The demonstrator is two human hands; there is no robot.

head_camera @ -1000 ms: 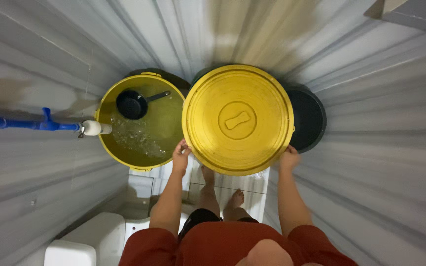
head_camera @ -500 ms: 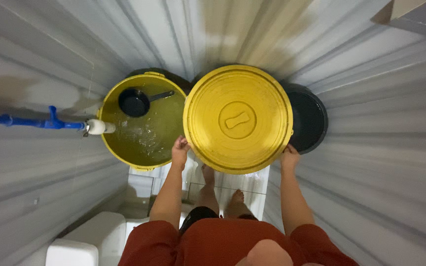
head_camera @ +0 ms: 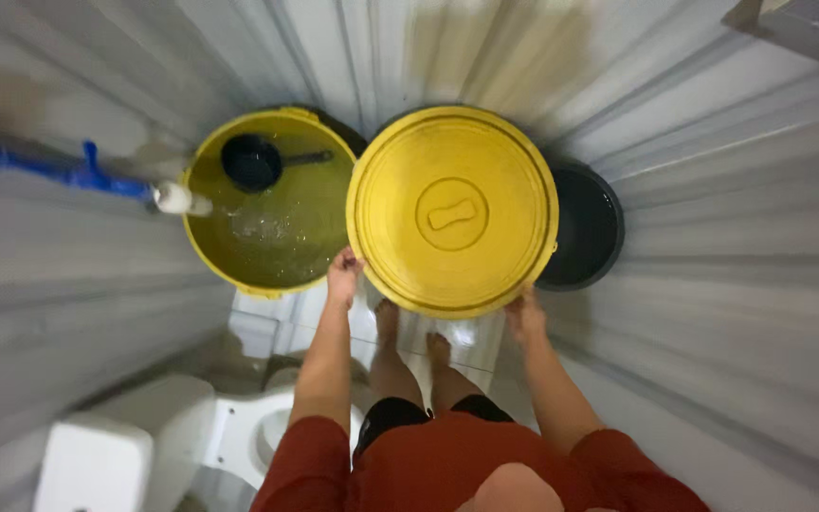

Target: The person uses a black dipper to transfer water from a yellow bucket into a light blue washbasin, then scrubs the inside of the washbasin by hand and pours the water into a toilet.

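We hold the round yellow lid (head_camera: 451, 210) out in front of us, level above the dark tub (head_camera: 588, 228) and beside the open yellow bucket (head_camera: 272, 204), with both hands curled onto its near rim: the left hand (head_camera: 343, 278) grips the lower left edge, the right hand (head_camera: 526, 316) the lower right edge, fingers wrapped under and thumbs on top as far as we can tell. We judge the lid to be light, stiff moulded plastic, wide enough that one hand alone would let it tip, so the rim at two opposite points is the sensible hold; the small raised grip at its centre would serve for a one-handed lift. The wet floor tiles (head_camera: 282, 322) suggest the rim may be slippery. By our count there is one lid, one yellow bucket full of water, one black dipper (head_camera: 253, 161) floating in it, one dark tub, one blue pipe (head_camera: 59, 171) ending in a white tap (head_camera: 177, 199), and one white toilet (head_camera: 239, 431) at lower left.
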